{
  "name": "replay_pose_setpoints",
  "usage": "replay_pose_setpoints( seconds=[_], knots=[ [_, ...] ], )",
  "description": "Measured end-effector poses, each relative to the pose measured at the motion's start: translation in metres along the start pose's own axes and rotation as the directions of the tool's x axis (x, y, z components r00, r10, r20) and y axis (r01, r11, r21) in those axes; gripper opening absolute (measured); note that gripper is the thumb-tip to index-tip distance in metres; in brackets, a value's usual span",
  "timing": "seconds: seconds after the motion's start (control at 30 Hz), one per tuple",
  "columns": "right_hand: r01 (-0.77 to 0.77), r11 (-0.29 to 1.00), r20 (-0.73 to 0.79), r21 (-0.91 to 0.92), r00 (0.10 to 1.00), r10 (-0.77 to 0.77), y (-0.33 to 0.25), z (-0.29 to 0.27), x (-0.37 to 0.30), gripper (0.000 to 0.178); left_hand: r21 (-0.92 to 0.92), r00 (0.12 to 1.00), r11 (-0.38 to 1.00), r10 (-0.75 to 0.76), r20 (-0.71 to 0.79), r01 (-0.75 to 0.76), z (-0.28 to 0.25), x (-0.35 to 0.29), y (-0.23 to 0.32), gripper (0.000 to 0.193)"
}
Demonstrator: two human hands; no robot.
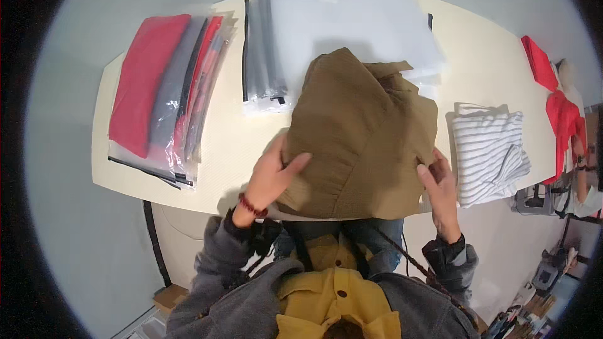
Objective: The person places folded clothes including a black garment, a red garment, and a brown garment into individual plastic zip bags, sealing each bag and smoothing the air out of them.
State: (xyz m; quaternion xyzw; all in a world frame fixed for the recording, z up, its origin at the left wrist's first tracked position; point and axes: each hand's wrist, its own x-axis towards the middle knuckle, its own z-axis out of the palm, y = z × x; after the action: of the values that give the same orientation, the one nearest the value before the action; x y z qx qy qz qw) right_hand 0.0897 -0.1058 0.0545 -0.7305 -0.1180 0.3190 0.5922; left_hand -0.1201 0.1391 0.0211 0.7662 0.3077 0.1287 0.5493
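A folded brown garment lies between my hands, raised a little at the table's front edge, its far side overlapping a stack of clear bags. My left hand grips its left side, thumb on top and fingers beneath the cloth. On the opposite edge, my right hand pinches the garment with the thumb in front and the fingers partly hidden behind it. Just right of that hand is a folded white-and-grey striped garment.
Clear zip bags with dark edges are piled at the table's back. Bagged red and grey clothes overlap at the left on the cream table. Beyond the right end, a person's arm shows beside red cloth. A cardboard box sits below left.
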Motion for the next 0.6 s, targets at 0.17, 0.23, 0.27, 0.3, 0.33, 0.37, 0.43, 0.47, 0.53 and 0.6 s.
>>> replay_pose_setpoints(
  seconds=[0.17, 0.23, 0.27, 0.3, 0.33, 0.37, 0.43, 0.47, 0.53, 0.6],
  knots=[
    [-0.105, 0.994, 0.253, 0.011, 0.962, 0.099, -0.013, 0.006, -0.004, 0.052, 0.083, 0.994, 0.997, -0.018, 0.111, 0.009, 0.027, 0.014, 0.014, 0.062],
    [-0.355, 0.929, 0.34, 0.106, 0.891, 0.302, -0.018, -0.011, -0.003, 0.052, -0.194, 0.989, 0.979, -0.029, 0.146, 0.058, 0.048, -0.001, 0.006, 0.061],
    [-0.384, 0.902, 0.331, 0.199, 0.892, 0.307, -0.011, -0.017, -0.005, 0.051, -0.193, 0.989, 0.98, -0.025, 0.145, 0.053, 0.056, -0.01, 0.009, 0.061],
    [-0.38, 0.903, 0.331, 0.199, 0.894, 0.303, -0.008, -0.022, -0.01, 0.051, -0.13, 0.98, 0.987, -0.071, 0.184, 0.096, 0.062, -0.02, 0.014, 0.059],
    [-0.411, 0.884, 0.315, 0.224, 0.888, 0.334, -0.005, -0.025, -0.015, 0.051, -0.062, 0.969, 0.988, -0.126, 0.213, 0.142, 0.065, -0.028, 0.017, 0.057],
    [-0.441, 0.862, 0.301, 0.248, 0.881, 0.364, -0.004, -0.027, -0.019, 0.051, -0.06, 0.97, 0.988, -0.129, 0.206, 0.144, 0.067, -0.03, 0.016, 0.057],
    [-0.431, 0.877, 0.293, 0.212, 0.884, 0.364, 0.0, -0.026, -0.028, 0.045, -0.159, 0.969, 0.985, -0.017, 0.248, 0.058, 0.07, -0.032, 0.014, 0.057],
    [-0.31, 0.939, 0.225, 0.15, 0.935, 0.273, 0.007, -0.025, -0.034, 0.041, -0.159, 0.97, 0.986, -0.018, 0.244, 0.058, 0.065, -0.029, 0.014, 0.057],
    [-0.173, 0.978, 0.111, 0.116, 0.981, 0.161, 0.006, -0.014, -0.044, 0.029, 0.114, 0.896, 0.993, -0.078, 0.438, 0.031, 0.04, -0.007, 0.018, 0.052],
    [-0.164, 0.976, 0.079, 0.146, 0.985, 0.153, 0.016, -0.01, -0.044, 0.028, 0.652, 0.694, 0.707, -0.325, 0.642, -0.272, -0.006, 0.024, 0.057, 0.055]
  ],
)
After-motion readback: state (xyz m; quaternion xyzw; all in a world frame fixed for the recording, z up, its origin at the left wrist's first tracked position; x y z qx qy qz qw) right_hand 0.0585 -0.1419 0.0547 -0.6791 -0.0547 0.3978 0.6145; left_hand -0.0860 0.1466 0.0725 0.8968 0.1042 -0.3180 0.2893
